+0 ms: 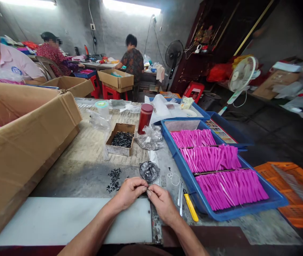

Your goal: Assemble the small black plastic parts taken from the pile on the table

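My left hand (pixel 130 192) and my right hand (pixel 162 202) meet fingertip to fingertip over the table's near edge. Both are pinched shut on something too small to make out. Just beyond the fingers lies a small crumpled bag of dark parts (pixel 149 171). A loose heap of small black parts (pixel 114 179) lies left of it. A yellow-handled tool (pixel 190 206) and metal tweezers (pixel 179 197) rest to the right of my right hand. A white board (pixel 68 220) lies under my left forearm.
A blue tray (pixel 183 170) with three rows of pink pieces (pixel 210 158) stands at right. A small cardboard box of black parts (pixel 121 139), a red flask (pixel 145 118) and a big open carton (pixel 20 142) stand further off. Three people sit at the far tables.
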`<action>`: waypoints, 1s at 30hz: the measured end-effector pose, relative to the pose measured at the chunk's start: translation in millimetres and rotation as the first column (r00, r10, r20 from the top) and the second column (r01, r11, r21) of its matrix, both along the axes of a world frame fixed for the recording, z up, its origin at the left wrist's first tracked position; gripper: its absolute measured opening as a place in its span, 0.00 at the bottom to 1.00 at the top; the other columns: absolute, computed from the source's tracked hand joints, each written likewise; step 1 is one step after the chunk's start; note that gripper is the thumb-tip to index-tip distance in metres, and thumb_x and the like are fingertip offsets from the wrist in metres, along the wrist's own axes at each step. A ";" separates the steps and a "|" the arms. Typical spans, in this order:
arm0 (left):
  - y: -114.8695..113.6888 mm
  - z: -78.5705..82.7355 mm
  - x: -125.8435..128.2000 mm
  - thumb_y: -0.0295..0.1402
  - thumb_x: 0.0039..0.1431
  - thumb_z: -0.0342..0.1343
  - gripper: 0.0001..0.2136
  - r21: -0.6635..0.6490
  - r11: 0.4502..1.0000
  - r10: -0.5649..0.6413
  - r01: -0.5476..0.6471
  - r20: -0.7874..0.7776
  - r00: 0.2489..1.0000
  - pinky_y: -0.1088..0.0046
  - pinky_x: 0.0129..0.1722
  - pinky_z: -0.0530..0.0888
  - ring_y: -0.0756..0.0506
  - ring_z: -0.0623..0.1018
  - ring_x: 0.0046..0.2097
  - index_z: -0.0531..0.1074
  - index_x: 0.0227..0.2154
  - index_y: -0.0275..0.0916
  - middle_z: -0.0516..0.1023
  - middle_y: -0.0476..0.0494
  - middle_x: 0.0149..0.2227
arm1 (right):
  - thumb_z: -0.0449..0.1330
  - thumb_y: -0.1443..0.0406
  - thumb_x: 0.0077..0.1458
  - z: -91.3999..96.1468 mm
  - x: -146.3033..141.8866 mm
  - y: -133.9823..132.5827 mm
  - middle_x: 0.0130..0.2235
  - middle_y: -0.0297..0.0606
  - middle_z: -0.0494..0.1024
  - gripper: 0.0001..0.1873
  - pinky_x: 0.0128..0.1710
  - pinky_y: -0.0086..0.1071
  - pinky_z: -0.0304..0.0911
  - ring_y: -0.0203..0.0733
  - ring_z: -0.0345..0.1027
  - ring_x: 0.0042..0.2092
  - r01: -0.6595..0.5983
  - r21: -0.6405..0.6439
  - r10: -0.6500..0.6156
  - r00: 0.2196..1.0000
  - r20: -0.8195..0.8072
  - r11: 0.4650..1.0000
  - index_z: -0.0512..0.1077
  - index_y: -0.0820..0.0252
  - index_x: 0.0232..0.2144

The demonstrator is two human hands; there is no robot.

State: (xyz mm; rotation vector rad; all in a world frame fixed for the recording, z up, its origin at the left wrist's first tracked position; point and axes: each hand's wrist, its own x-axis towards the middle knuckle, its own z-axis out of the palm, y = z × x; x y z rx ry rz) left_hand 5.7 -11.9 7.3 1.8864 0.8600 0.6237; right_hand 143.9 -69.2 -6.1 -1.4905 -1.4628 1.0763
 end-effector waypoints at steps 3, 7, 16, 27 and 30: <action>0.4 0.3 -1.0 0.26 0.49 0.47 0.07 0.049 0.999 0.002 0.000 -0.046 0.999 0.79 0.31 0.63 0.51 0.68 0.29 0.70 0.24 0.36 0.69 0.49 0.24 | 0.48 0.65 0.48 1.0 -0.2 1.5 0.19 0.27 0.55 0.09 0.23 0.24 0.48 0.31 0.50 0.23 -0.004 -0.008 0.004 1.000 0.019 1.000 0.60 0.61 0.19; 0.1 0.7 -2.1 0.26 0.49 0.46 0.06 0.070 0.998 0.006 0.000 -0.083 0.997 0.80 0.30 0.63 0.51 0.68 0.29 0.68 0.25 0.37 0.69 0.50 0.25 | 0.48 0.65 0.48 1.5 -1.4 2.3 0.19 0.27 0.55 0.09 0.22 0.24 0.48 0.32 0.50 0.23 -0.005 -0.016 0.006 1.000 0.027 1.000 0.60 0.61 0.19; -1.7 -0.6 -3.9 0.27 0.51 0.42 0.07 0.089 0.996 0.004 0.004 -0.090 0.996 0.80 0.28 0.61 0.52 0.64 0.27 0.64 0.24 0.36 0.65 0.51 0.23 | 0.46 0.64 0.49 9.3 9.8 17.5 0.19 0.29 0.61 0.10 0.23 0.24 0.51 0.33 0.55 0.24 -0.010 0.027 0.003 0.975 0.220 1.000 0.64 0.62 0.22; 1.5 -3.3 -3.4 0.27 0.48 0.44 0.05 -0.010 0.992 0.127 -0.128 -0.068 0.990 0.79 0.25 0.58 0.52 0.62 0.25 0.65 0.22 0.36 0.61 0.52 0.20 | 0.48 0.70 0.47 7.3 5.8 58.4 0.31 0.43 0.73 0.09 0.33 0.32 0.51 0.43 0.64 0.35 -0.060 -0.021 0.048 0.488 0.871 0.998 0.69 0.62 0.27; 1.4 -3.8 -2.9 0.27 0.47 0.45 0.05 -0.037 0.990 0.130 -0.132 -0.055 0.990 0.79 0.25 0.58 0.52 0.61 0.24 0.65 0.21 0.36 0.60 0.53 0.20 | 0.48 0.71 0.47 7.1 2.5 59.3 0.32 0.44 0.72 0.09 0.32 0.34 0.49 0.44 0.64 0.35 -0.078 -0.057 0.085 0.434 0.897 0.995 0.68 0.62 0.28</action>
